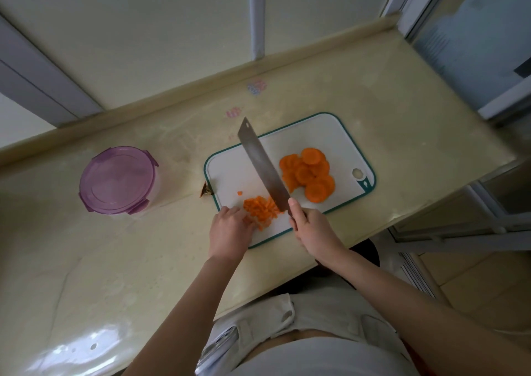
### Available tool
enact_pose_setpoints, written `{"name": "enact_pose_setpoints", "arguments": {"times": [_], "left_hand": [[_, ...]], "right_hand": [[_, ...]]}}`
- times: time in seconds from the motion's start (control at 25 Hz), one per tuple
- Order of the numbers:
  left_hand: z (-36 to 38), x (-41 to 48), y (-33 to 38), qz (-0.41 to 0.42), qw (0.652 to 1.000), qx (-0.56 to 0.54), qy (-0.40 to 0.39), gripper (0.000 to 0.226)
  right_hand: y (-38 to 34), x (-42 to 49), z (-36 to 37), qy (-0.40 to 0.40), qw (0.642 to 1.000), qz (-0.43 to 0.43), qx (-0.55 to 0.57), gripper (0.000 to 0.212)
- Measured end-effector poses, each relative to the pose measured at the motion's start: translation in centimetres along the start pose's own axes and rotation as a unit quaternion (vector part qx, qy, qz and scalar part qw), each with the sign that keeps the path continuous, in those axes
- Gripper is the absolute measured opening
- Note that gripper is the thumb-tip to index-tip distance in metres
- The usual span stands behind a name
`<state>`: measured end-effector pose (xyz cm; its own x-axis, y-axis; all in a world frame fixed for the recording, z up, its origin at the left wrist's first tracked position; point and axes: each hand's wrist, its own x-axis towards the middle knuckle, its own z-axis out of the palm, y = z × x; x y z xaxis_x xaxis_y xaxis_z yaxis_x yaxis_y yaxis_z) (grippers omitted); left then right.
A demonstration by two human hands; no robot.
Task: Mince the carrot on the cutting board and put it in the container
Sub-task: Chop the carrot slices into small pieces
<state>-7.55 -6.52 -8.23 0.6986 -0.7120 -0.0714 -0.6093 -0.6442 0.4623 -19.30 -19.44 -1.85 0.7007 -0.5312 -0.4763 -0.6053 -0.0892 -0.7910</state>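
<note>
The chopped carrot lies in a small heap at the 7 o'clock corner of the cutting board, with one stray bit just off it toward 10 o'clock. The left grip bears on the heap's 8 o'clock side, fingers bent down over the pieces, probably to keep them bunched and the fingertips tucked away from the edge. At the heap's 3 o'clock side stands the knife, a broad blade running from 5 o'clock to 11 o'clock. The right grip is clenched round its handle, forefinger up near the blade, likely for steadier chopping. Beyond the blade, toward 2 o'clock, a pile of round carrot slices waits uncut, so mincing looks well short of done. The container sits on the tabletop, well apart at the board's 9 o'clock, its purple lid on.
</note>
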Motion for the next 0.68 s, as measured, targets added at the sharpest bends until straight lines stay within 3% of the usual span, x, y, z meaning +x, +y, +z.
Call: {"name": "enact_pose_setpoints", "arguments": {"times": [0.08,0.2,0.44,0.68], "left_hand": [[-0.1,0.7,0.6,0.02,0.999,0.007,0.031,0.003],[-0.3,2.4,2.7,0.039,0.999,-0.007,0.031,0.021],[0.4,7.5,8.8,0.126,0.983,0.04,-0.125,0.057],[2.4,9.8,11.9,0.248,0.944,0.145,-0.162,0.06]], "right_hand": [[0.2,0.5,-1.4,0.028,0.999,-0.002,0.024,0.052],[0.8,1.4,-3.4,0.083,0.996,-0.001,0.024,0.054],[2.5,3.0,-6.8,0.17,0.984,0.033,0.038,0.06],[4.2,3.4,-7.7,0.193,0.974,0.071,0.096,0.056]]}}
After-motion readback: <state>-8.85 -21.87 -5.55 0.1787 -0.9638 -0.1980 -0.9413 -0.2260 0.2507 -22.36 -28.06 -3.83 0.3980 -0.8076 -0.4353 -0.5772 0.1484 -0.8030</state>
